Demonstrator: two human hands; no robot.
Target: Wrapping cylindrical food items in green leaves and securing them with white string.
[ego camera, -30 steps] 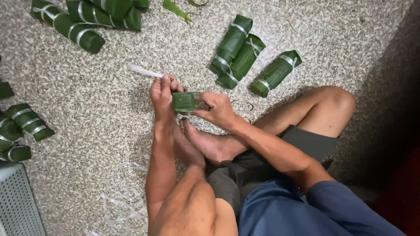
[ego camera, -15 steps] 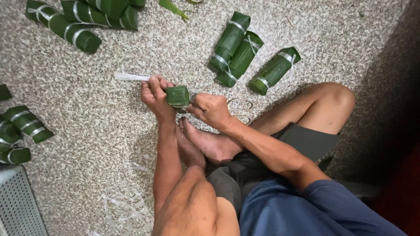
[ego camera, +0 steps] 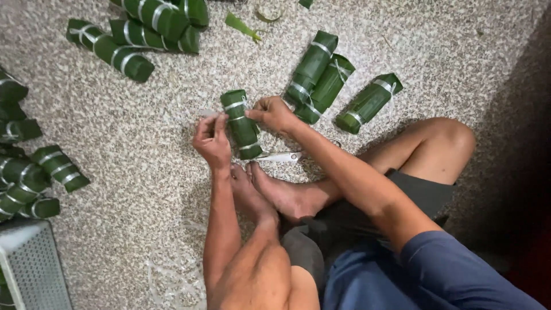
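Observation:
A green leaf-wrapped roll (ego camera: 241, 123) bound with pale string lies lengthwise on the speckled floor between my hands. My left hand (ego camera: 211, 139) pinches its left side near the middle. My right hand (ego camera: 273, 113) grips the string at its upper right end. Both hands touch the roll. Just below it, by my bare feet (ego camera: 270, 192), lies a pair of scissors (ego camera: 284, 156) with pale handles.
Three finished rolls (ego camera: 330, 86) lie beyond my right hand. More rolls are piled at the top left (ego camera: 135, 34) and along the left edge (ego camera: 34, 178). A white perforated crate (ego camera: 31, 270) stands at the bottom left. Loose string scraps (ego camera: 166, 275) lie by my left knee.
The roll has turned from end-on to lying lengthwise on the floor. The white strip that stuck out to the left is no longer seen. My hands have shifted slightly right.

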